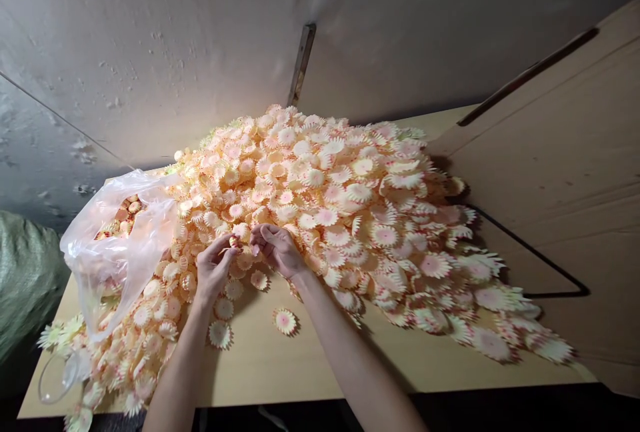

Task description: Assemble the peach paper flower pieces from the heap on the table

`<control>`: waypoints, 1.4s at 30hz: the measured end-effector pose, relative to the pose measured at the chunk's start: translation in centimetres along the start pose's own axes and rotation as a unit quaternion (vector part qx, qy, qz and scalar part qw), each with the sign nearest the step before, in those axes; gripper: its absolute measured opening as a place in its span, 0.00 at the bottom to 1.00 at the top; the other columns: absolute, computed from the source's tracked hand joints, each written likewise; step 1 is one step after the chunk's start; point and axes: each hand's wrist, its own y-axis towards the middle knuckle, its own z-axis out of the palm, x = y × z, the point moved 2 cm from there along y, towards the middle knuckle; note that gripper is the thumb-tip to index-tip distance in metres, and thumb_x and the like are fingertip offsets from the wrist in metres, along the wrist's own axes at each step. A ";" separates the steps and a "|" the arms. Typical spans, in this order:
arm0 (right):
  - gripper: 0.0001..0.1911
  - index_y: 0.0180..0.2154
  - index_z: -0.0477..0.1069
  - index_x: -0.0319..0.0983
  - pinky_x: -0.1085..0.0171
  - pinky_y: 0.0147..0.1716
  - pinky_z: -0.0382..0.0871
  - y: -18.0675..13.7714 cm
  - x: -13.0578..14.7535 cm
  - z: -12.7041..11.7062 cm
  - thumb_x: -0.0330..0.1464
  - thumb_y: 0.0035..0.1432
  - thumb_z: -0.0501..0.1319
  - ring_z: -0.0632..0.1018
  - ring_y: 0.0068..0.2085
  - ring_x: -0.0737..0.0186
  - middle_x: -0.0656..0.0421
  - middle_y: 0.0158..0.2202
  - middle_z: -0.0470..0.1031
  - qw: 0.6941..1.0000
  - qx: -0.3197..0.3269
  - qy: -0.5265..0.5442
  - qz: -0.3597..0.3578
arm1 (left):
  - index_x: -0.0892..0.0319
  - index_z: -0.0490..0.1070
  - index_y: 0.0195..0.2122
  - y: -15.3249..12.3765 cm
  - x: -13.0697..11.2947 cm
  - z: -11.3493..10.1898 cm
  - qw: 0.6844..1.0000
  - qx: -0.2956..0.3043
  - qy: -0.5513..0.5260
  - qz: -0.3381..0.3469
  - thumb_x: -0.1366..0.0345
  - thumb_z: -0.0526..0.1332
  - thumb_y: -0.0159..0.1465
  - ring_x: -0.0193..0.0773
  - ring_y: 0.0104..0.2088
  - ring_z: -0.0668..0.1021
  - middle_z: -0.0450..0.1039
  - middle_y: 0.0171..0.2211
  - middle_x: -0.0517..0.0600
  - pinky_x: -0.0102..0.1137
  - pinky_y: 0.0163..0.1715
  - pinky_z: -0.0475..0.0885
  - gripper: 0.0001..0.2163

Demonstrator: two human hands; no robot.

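A big heap of small artificial flower heads [320, 185], peach and cream with pink centres, covers the wooden table [310, 359]. Both my hands are at the heap's near edge. My left hand [214, 265] is closed in a pinch on a small flower piece [234, 241]. My right hand [278, 248] is curled beside it, fingertips together near the same spot; what it holds is too small to make out. Loose single flowers [285, 321] lie on the table just below my hands.
A clear plastic bag [123, 239] with more flowers stands open at the left. A green sack [25, 272] sits beyond the table's left edge. A grey wall rises behind, and a wooden panel [550, 172] leans at the right.
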 end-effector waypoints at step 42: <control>0.14 0.32 0.76 0.38 0.70 0.17 0.60 -0.1 -0.3 0.3 0.39 0.46 0.71 0.68 0.16 0.74 0.60 0.27 0.79 0.995 0.000 -0.096 0.000 | 0.59 0.77 0.47 -0.3 -0.8 -0.2 0.950 0.003 0.224 0.216 0.63 0.62 0.61 0.37 0.29 0.80 0.80 0.33 0.53 0.29 0.33 0.75 0.14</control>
